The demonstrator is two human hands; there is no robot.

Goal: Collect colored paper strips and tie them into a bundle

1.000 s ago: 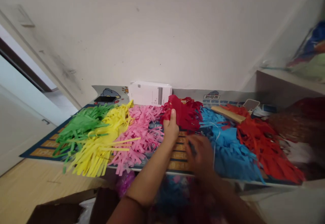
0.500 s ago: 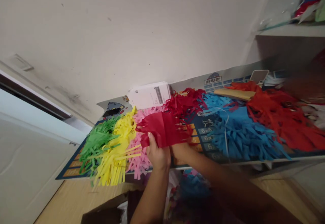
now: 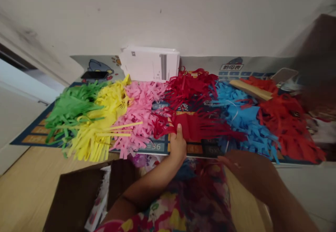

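My left hand [image 3: 177, 146] is closed on a dark red fringed paper [image 3: 187, 126], pinching its solid middle band between thumb and fingers. Strips of that paper spread to both sides over the table mat. My right hand [image 3: 245, 169], smeared by motion, is apart from the paper at the table's front edge; its fingers are not clear. Behind the held piece lies another dark red fringed bundle [image 3: 193, 84]. Pink fringed paper [image 3: 136, 123] is left of my left hand, and blue fringed paper [image 3: 244, 120] lies beyond my right hand.
Yellow [image 3: 105, 120] and green fringed paper [image 3: 72, 102] lie at the left, orange-red fringed paper [image 3: 291, 127] at the right. A tan flat strip [image 3: 250, 90] rests on the blue. A white barcoded packet [image 3: 151, 63] leans on the wall. Below stands a brown box [image 3: 76, 190].
The dark red paper went from raised in both hands to lying spread on the mat. My right hand let go and moved right, toward me. The view shifted too.
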